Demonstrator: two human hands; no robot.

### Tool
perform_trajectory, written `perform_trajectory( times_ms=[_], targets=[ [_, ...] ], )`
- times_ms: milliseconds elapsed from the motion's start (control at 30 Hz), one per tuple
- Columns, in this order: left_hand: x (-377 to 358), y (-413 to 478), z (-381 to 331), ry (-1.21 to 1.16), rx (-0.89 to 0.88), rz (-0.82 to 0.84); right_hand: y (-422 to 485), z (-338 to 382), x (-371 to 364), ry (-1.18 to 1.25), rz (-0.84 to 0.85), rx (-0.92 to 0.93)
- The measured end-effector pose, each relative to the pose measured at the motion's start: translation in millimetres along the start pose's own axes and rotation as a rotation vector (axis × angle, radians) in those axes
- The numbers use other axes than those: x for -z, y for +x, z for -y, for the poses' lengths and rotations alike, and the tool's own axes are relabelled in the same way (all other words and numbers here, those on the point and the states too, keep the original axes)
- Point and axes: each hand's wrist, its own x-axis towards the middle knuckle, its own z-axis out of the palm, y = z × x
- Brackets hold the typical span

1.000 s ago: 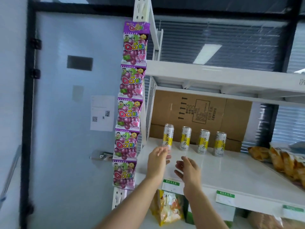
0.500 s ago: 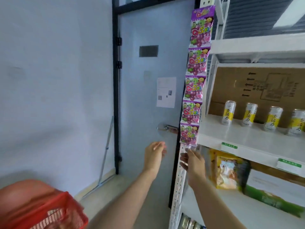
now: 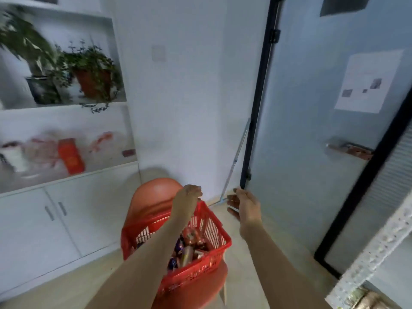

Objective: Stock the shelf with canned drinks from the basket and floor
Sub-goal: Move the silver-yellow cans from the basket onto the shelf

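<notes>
With each grip released, left hand (image 3: 188, 195) hanging over the basket (image 3: 196, 275) and right hand (image 3: 244, 205) beside it, I'd lower the left straight onto one can (image 3: 188, 253).

Bare forearms, left hand (image 3: 189, 194), right hand (image 3: 245, 206)

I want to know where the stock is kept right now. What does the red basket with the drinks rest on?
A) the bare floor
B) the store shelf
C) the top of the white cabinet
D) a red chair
D: the red basket sits on the seat of a red chair, whose rounded backrest rises just behind it.
</notes>
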Motion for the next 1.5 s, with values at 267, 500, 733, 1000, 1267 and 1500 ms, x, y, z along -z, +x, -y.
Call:
perform_trajectory(
  times_ms=[267, 500, 733, 1000, 1267, 1500],
  targets=[
    [120, 41, 99, 0.122, 0.209, -0.139, 12, -123, -86, -0.152, 0.127, -0.198],
    [121, 79, 174, 0.144, 0.403, -0.171, 88, -181, -98, -0.326, 0.211, -0.284],
    [114, 131, 259, 0.103, 0.676, -0.341, 159, -244, -109, -0.453, 0.366, -0.520],
    [109, 158, 337, 0.044, 0.931, -0.527, 214, -306, -134, -0.604, 0.499, -0.682],
    [106, 172, 396, 0.005, 1.094, -0.517, 234, -363, -140, -0.643, 0.539, -0.793],
    [112, 181, 393, 0.002, 1.178, -0.455, 246, -351, -144, -0.649, 0.518, -0.789]
  ],
)
